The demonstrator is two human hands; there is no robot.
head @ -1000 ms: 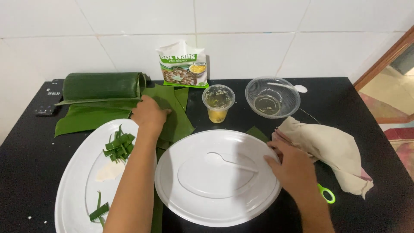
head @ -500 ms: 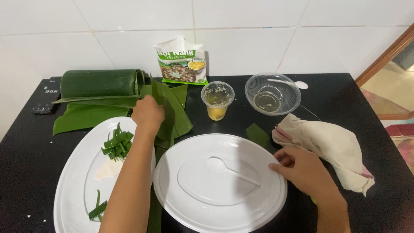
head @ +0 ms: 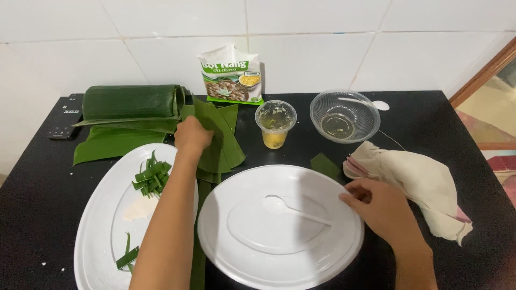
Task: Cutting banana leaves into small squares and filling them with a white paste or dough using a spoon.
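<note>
My left hand [head: 192, 134] reaches forward and grips a banana leaf piece [head: 217, 137] lying on the black table. My right hand [head: 379, 207] rests on the right rim of a large white oval plate [head: 236, 252], fingers curled at the edge. A white plastic spoon [head: 293, 208] lies in the middle of that plate. A second white oval plate [head: 99, 236] at the left holds cut green leaf strips [head: 150, 177] and a pale dough patch.
A rolled banana leaf bundle [head: 129, 102] and flat leaves lie at the back left. A flour packet [head: 231, 75] leans on the tiled wall. A plastic cup [head: 275, 123] with yellow filling, a clear bowl [head: 344, 115] and a beige cloth [head: 419, 180] stand right.
My right hand slid from the plate's right rim toward its near right edge. My left hand stayed on the leaf, shifting slightly. The view moved a little closer.
</note>
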